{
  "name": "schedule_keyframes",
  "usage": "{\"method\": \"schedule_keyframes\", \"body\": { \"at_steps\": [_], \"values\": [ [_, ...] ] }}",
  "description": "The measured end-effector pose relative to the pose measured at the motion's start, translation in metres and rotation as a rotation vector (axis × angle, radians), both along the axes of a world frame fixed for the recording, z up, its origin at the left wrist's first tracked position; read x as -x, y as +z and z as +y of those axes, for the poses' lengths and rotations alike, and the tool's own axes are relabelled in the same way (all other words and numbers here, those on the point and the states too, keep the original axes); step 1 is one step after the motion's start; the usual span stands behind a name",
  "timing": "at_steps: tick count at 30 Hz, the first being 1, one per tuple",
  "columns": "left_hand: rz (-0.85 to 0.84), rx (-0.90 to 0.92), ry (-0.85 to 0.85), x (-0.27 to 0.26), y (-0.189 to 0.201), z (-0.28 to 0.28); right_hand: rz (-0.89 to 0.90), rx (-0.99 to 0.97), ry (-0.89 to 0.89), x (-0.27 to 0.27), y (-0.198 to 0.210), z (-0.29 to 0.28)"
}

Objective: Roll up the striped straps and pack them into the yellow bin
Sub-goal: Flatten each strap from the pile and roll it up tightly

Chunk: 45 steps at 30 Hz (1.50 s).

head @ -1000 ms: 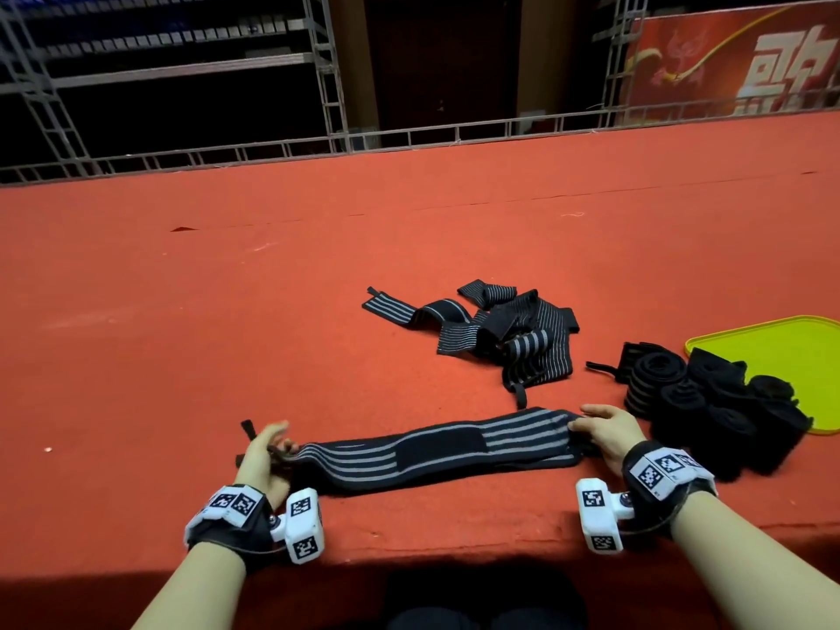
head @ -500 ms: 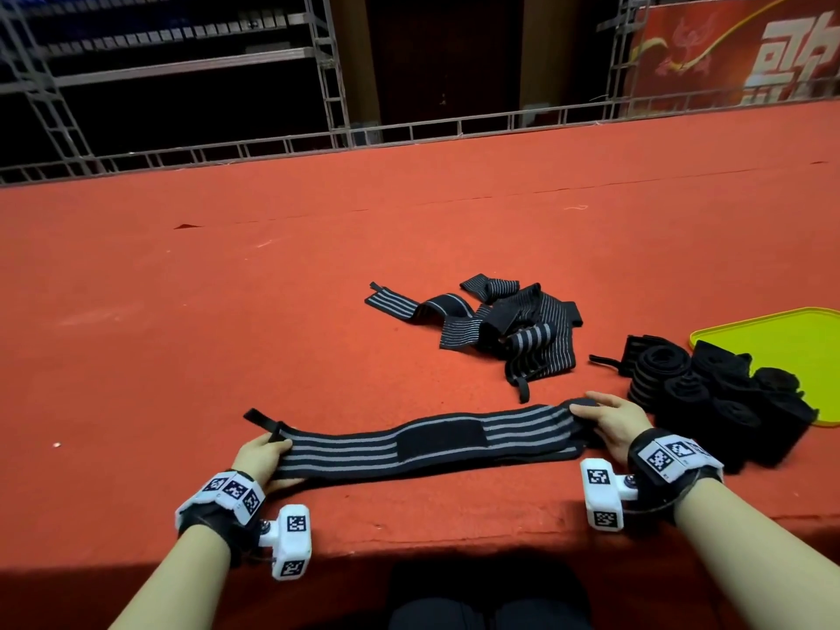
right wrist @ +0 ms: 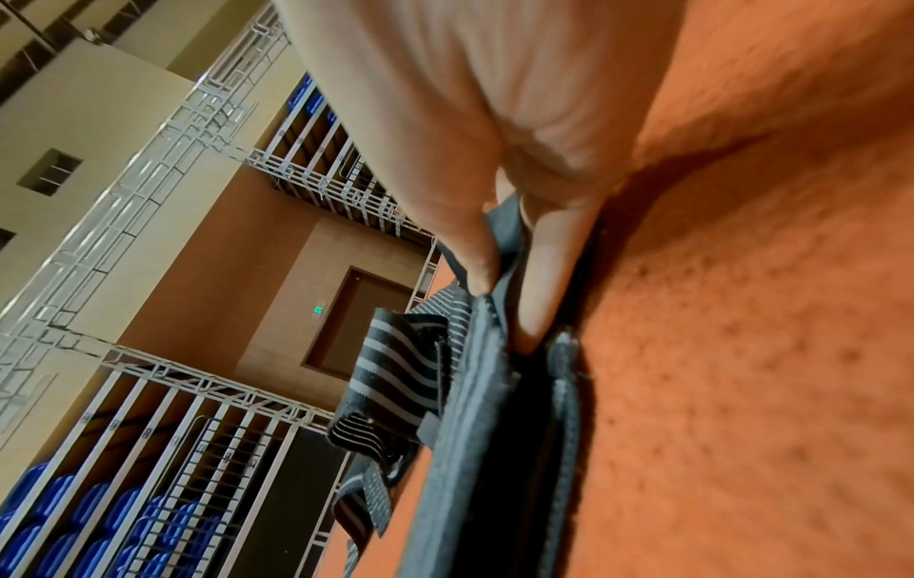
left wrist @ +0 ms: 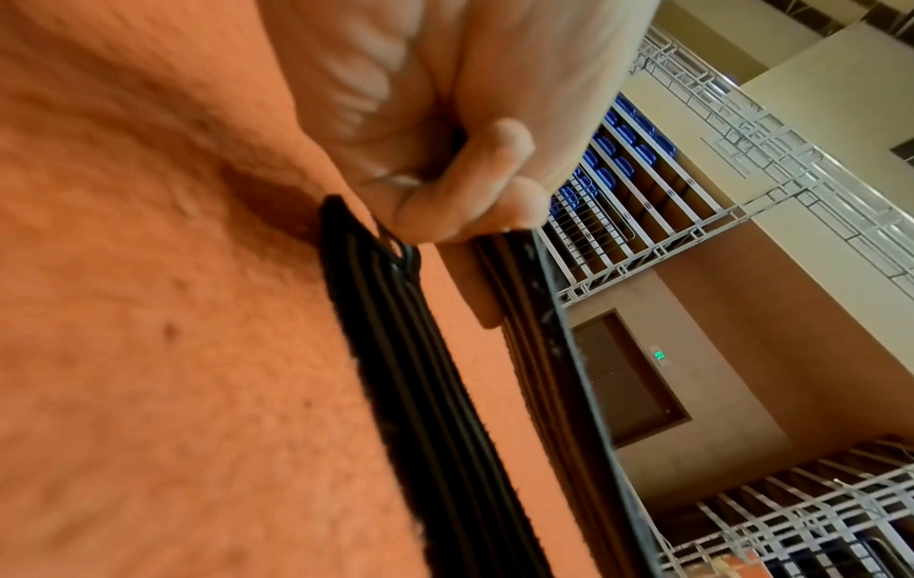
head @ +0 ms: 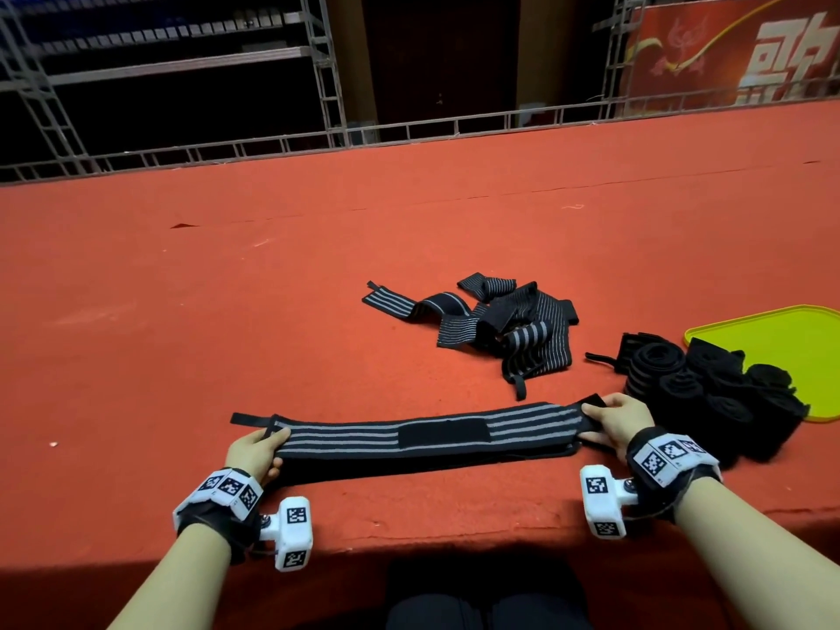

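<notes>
Overhead, head cam: a striped strap lies stretched flat near the red counter's front edge, left hand pinching one end, right hand the other. Loose straps sit beyond it; rolled straps crowd the yellow bin's near edge at right. Left wrist cam: curled fingers clamp the strap's end, w/ the rest running away along the counter. Right wrist cam: thumb & fingers nip the fabric's end just above the counter.
</notes>
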State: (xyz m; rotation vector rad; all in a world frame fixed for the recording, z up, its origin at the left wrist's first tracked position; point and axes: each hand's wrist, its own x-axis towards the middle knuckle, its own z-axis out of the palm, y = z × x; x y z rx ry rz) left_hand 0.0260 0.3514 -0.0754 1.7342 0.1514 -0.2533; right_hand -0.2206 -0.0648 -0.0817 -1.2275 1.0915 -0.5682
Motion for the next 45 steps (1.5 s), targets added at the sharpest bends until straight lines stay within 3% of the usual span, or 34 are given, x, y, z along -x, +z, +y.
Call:
{"method": "schedule_keyframes", "body": {
  "at_steps": [9,25,32,39,45],
  "values": [
    [-0.107,-0.244,-0.056,-0.004,-0.020,0.008,0.406,0.488,0.058,0.007,-0.001,0.006],
    [-0.086,-0.371,-0.100,-0.005,-0.022,0.009,0.611,0.605,0.125,0.006,-0.003,0.011],
    [-0.040,-0.361,-0.063,-0.011,-0.023,0.012,0.773,0.562,0.095,-0.006,-0.007,0.012],
    [-0.043,-0.485,-0.013,-0.005,-0.012,0.010,1.016,0.418,0.039,-0.016,-0.002,0.003],
    [-0.071,-0.568,-0.002,-0.005,-0.009,0.013,0.955,0.360,0.032,-0.015,-0.010,-0.012]
  ]
}}
